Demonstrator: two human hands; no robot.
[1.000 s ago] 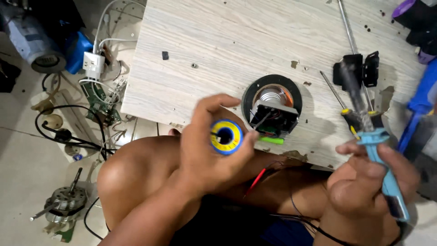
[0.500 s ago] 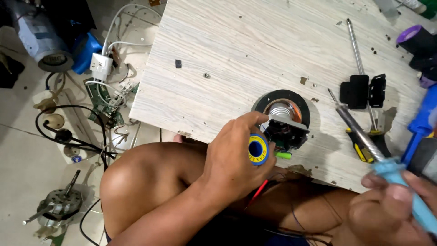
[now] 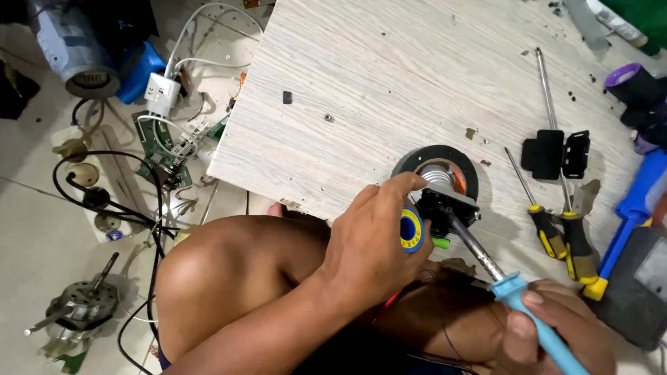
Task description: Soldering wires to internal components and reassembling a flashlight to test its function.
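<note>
The right hand (image 3: 556, 326) is closed around the blue handle of a soldering iron (image 3: 517, 295), low at the frame's edge, its metal shaft slanting up and left so the tip sits at the black part (image 3: 445, 212) just ahead. The iron looks light and stiff; the handle is the only safe hold, since the bare shaft and tip are likely hot.

Left of that hand, the left hand (image 3: 372, 246) pinches a small yellow-and-blue solder spool (image 3: 411, 229), fingers curled over it, thumb side toward the black part. The spool seems light and easy to roll out of a grip, and its wire soft and bendable; I cannot see the wire end itself.

Just beyond both hands the black part rests inside a ring of black tape (image 3: 436, 167), with shiny metal and a trace of orange showing in the middle. It looks small, rigid and probably delicate at its leads.

Right of the right hand lie two yellow-handled screwdrivers (image 3: 566, 236) and a dark meter (image 3: 636, 285). Farther off on the board (image 3: 389, 76) sit a black clip (image 3: 556, 154) and a long thin rod (image 3: 549, 90). Left of the left hand, down on the floor, are cables and a circuit board (image 3: 163, 156).
</note>
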